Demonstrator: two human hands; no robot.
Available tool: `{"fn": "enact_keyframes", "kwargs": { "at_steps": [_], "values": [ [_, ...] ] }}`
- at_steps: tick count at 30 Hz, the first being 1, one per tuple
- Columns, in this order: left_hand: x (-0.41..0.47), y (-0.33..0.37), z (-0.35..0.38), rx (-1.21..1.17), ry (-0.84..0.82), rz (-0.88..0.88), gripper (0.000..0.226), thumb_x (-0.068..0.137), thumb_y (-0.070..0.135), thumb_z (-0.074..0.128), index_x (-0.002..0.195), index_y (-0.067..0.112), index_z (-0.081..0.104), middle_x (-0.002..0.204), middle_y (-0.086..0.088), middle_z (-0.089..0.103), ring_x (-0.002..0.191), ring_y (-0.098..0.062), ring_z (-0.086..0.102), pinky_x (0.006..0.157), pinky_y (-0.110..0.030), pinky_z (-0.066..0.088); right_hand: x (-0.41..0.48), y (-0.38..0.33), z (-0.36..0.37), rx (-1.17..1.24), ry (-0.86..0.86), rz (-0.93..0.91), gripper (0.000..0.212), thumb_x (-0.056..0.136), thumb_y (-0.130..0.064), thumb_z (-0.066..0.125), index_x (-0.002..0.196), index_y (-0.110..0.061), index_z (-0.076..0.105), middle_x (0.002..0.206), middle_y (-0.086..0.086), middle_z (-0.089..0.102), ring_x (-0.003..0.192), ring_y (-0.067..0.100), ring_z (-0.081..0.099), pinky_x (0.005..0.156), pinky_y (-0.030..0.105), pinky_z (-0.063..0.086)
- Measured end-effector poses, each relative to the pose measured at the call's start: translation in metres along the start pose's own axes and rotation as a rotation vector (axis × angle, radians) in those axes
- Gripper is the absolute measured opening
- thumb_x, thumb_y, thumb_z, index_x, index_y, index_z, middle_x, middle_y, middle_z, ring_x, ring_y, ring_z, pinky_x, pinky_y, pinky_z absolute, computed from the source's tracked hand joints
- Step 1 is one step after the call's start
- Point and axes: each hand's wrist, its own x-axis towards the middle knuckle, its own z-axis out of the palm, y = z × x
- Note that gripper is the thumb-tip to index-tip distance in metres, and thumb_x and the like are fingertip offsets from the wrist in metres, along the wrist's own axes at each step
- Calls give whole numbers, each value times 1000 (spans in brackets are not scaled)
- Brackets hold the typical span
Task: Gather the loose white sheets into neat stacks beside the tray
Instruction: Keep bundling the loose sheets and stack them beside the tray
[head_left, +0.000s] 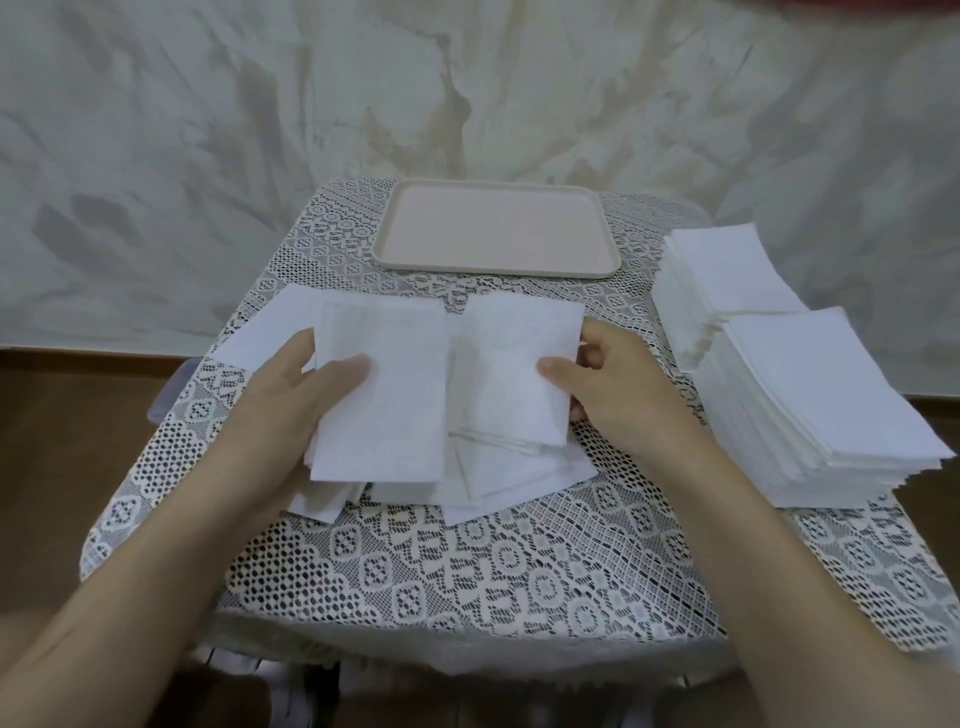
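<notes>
1. Covering the small table, a white lace cloth (467, 571) lies under both hands. A creased pale backdrop (208, 156) hangs beyond them, and brown wooden floor (78, 415) shows at either side.
2. Beyond the hands, a pink tray (493, 271) sits flat near the table's far edge, apart from the paper.
3. Right of the right hand stand two piles of white sheets, the far stack (727, 280) and the near stack (821, 405). The near one overlaps the far one's front edge and reaches the table's right edge. Bare lace stretches between the hands and the person.
4. The left hand (291, 395) pinches the left sheet (384, 405), with the thumb on top and the fingers beneath.
5. The right hand (608, 384) grips the right sheet (514, 343) at its right edge, thumb on its face and fingers curled behind. The two sheets' inner edges meet.
6. Under both hands, loose sheets (519, 478) lie fanned untidily on the lace.
</notes>
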Motion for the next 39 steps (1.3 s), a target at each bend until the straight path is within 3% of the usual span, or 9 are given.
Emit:
{"fn": "enact_keyframes", "kwargs": {
  "at_steps": [4,8,16,21,24,28,32,34,39],
  "values": [
    [1,1,0,-5,12,2,27,104,23,59,130,24,66,114,-6,79,99,-29,78,74,-41,59,8,3,2,-110,24,-75,15,96,-25,64,102,-14,70,86,10,71,76,28,67,76,47,55],
    [0,1,-1,-3,-2,-1,27,104,24,59,130,24,66,114,-6,79,100,-30,78,71,-41,63,10,2,6,-192,101,-95,22,100,-27,62,88,-10,67,77,-4,65,77,23,62,70,38,46],
    [1,0,0,-7,22,-9,25,105,27,58,128,20,66,115,-8,79,102,-32,76,78,-43,60,0,-14,0,360,20,-36,14,102,-15,61,97,-16,74,97,2,80,89,17,74,84,38,59],
    [0,-1,3,-22,33,-6,26,106,28,57,128,20,66,116,-8,78,104,-29,76,82,-43,58,-6,1,0,-28,-63,-27,10,99,-21,65,96,-17,74,94,1,77,90,26,73,82,49,58],
    [0,-1,4,-25,40,-8,25,106,29,57,128,20,67,115,-8,78,103,-28,75,81,-41,57,-8,3,0,10,-45,-18,9,98,-22,65,101,-25,73,90,-1,75,83,22,71,69,43,56],
    [0,0,3,-33,46,-12,24,107,29,57,127,19,67,116,-8,78,102,-27,76,79,-40,57,-7,4,-3,-19,44,-114,14,98,-22,64,100,-32,74,91,-3,74,87,24,70,75,41,56],
    [-1,2,4,-42,55,-21,23,107,28,57,125,20,67,112,-6,79,94,-22,77,67,-33,59,-8,-5,-3,261,68,-64,17,103,-16,60,101,-24,74,94,-6,79,86,11,74,71,26,58],
    [-2,2,3,-50,56,-22,22,107,27,57,124,19,67,110,-6,79,90,-20,77,62,-30,59,-6,-7,-6,341,19,-15,16,103,-14,60,104,-22,74,99,-4,80,92,14,75,79,30,61],
    [0,3,3,-44,63,-11,26,107,28,56,129,20,66,118,-6,78,106,-27,76,82,-42,59,-7,3,-1,-200,-39,-25,9,98,-26,66,90,-22,65,85,3,73,80,28,69,72,41,54]
  ]
}}
